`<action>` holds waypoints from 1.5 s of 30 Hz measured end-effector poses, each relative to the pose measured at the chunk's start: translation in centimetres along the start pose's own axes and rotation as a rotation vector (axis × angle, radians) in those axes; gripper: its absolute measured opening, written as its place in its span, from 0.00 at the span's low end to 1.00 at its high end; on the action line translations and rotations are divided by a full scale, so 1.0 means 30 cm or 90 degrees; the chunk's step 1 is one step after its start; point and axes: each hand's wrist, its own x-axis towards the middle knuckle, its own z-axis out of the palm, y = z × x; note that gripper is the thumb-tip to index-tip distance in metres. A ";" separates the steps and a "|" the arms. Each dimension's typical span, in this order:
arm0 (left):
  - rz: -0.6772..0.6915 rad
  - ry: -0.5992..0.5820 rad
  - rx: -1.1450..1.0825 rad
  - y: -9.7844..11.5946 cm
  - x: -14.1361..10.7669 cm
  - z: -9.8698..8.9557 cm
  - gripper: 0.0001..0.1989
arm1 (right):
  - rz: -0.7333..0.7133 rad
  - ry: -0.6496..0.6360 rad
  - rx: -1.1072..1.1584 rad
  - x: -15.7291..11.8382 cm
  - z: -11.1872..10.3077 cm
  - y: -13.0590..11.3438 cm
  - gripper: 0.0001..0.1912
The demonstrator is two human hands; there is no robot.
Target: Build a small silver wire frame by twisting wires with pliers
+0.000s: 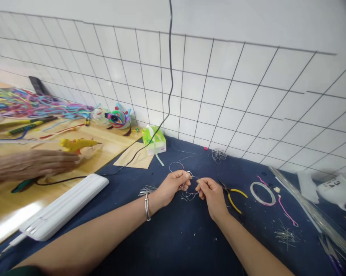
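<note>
My left hand (174, 186) pinches a thin wire (194, 176) bent into loops, thumb pressed against the fingers. Close beside it on the right, my right hand (211, 193) is closed on the other part of the same wire. A round wire loop (176, 166) stands out behind my left hand, and more thin loops (189, 196) hang below, between the hands. Pliers with yellow handles (236, 197) lie just right of my right hand. Cut wire pieces (147, 190) lie by my left wrist.
A white power bank (66, 205) lies left of my left forearm. Another person's hand (43, 163) rests near a yellow glue gun (79, 144). A tape ring (263, 193), wire bundle (313, 214) and scissors (329, 249) lie right. A black cable (170, 76) hangs ahead by a tissue pack (155, 142).
</note>
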 end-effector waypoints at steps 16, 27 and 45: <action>0.035 0.012 0.144 0.017 -0.006 -0.008 0.11 | -0.072 -0.053 -0.216 -0.009 -0.013 -0.025 0.10; 0.036 0.012 0.118 0.018 -0.003 -0.006 0.11 | -0.032 -0.058 -0.138 -0.007 -0.009 -0.007 0.12; 0.044 0.013 0.031 0.013 -0.010 -0.007 0.13 | 0.010 0.004 0.007 -0.007 -0.005 0.000 0.12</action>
